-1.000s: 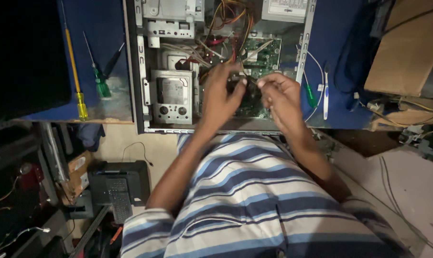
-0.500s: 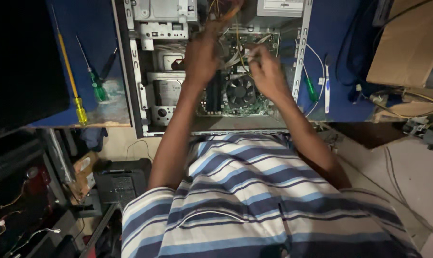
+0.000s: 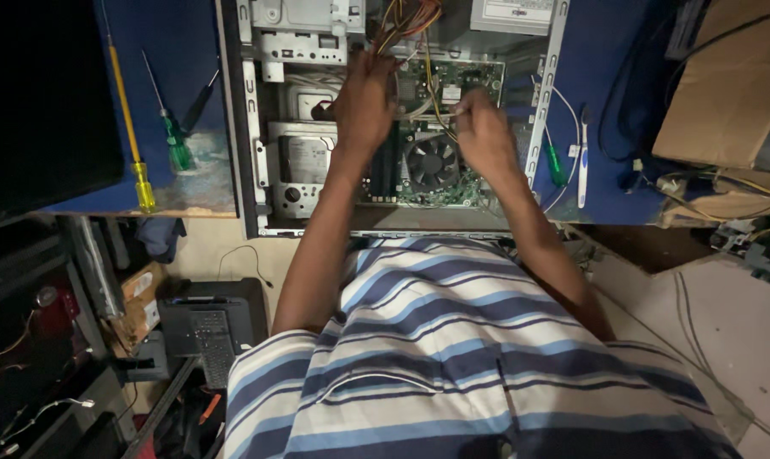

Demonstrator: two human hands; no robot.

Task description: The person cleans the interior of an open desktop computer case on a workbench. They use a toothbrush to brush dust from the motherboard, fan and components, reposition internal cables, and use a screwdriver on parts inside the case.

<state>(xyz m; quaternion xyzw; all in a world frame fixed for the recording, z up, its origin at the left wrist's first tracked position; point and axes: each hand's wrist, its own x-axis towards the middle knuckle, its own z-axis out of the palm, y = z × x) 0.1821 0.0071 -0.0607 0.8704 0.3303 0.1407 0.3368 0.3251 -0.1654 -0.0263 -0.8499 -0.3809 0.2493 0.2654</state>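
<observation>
- Inside the open grey metal computer case (image 3: 253, 153), lying flat on the blue worktop (image 3: 177, 51), both hands work over the green motherboard (image 3: 453, 85).
- Left hand (image 3: 364, 106) is above the black round cooling fan (image 3: 433, 161) and to its left, fingers curled at the bundle of orange, yellow and black cables (image 3: 402, 21); whether it actually pinches a wire cannot be told.
- Right hand (image 3: 484, 132) sits just right of the fan, fingertips pinched together on a thin wire over the board.
- Left of the case lie a long yellow-handled screwdriver (image 3: 130, 119) and a shorter green-handled screwdriver (image 3: 171, 127), with a black-handled tool (image 3: 200, 102) beside them.
- Right of the case lie a small green-handled screwdriver (image 3: 555, 163) and a white and blue toothbrush (image 3: 582, 161).
- Farther right of the case stands a brown cardboard box (image 3: 725, 85).
</observation>
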